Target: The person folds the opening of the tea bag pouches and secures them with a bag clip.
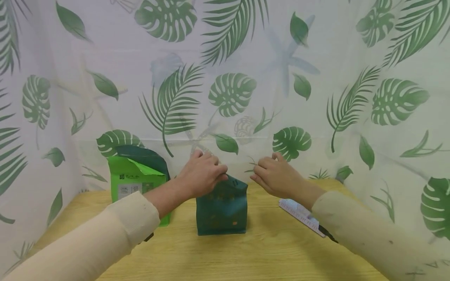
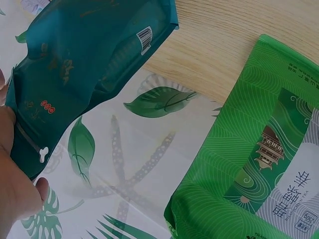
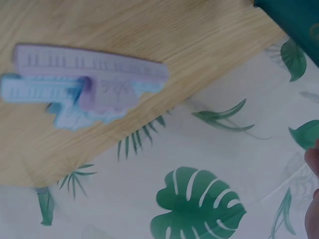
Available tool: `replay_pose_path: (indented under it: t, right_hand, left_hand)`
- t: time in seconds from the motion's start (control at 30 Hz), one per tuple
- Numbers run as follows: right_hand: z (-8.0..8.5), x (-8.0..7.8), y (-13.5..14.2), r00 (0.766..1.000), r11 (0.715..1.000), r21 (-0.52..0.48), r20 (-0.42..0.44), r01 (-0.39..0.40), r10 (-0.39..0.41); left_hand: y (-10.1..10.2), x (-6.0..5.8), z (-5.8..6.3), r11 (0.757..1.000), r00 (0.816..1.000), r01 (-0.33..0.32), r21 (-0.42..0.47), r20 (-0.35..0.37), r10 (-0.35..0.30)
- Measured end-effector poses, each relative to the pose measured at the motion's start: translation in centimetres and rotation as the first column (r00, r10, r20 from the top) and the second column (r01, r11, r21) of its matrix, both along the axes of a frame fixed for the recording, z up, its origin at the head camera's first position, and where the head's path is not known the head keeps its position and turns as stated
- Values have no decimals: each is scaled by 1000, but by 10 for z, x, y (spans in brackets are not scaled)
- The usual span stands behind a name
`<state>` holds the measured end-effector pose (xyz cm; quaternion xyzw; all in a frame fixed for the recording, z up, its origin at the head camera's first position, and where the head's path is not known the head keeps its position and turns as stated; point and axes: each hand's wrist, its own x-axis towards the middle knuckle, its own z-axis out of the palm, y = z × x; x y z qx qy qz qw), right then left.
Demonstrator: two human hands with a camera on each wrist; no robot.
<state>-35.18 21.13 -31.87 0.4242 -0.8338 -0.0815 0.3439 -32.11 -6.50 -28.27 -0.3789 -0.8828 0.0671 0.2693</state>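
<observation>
A teal packaging bag (image 1: 221,214) stands upright on the table in the middle of the head view. My left hand (image 1: 202,173) grips its top edge with curled fingers. Gold writing, a barcode and a small hang hole near its top show on the bag (image 2: 94,64) in the left wrist view. Just right of the bag's top, my right hand (image 1: 277,177) hovers with loosely bent fingers and holds nothing visible. In the right wrist view only a bit of the right hand's fingers (image 3: 313,162) shows at the edge.
Left of the teal bag stands a bright green bag (image 1: 121,168), with a dark green bag (image 1: 147,154) behind it. Purple and blue plastic rulers (image 3: 89,64) lie on the table at the right, a slim black thing (image 1: 327,233) beside them. A leaf-patterned cloth (image 1: 232,39) hangs behind the table.
</observation>
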Motion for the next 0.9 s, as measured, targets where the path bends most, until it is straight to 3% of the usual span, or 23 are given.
replay_pose_path:
  t: [0.23, 0.57, 0.67, 0.9]
  right_hand:
    - [-2, 1, 26, 996, 995, 48, 29, 87, -89]
    - [-10, 5, 50, 988, 989, 62, 61, 137, -141]
    - [-15, 9, 58, 978, 979, 94, 90, 182, -190]
    - [-34, 15, 83, 928, 935, 185, 168, 301, -332]
  left_hand:
    - [-1, 0, -2, 1000, 1000, 9, -10, -22, -9]
    - [-3, -2, -4, 1000, 998, 8, -8, -63, -8]
    - [-3, -2, -4, 1000, 998, 11, -6, -61, -11]
    - [-2, -1, -4, 1000, 999, 12, 4, -37, -12]
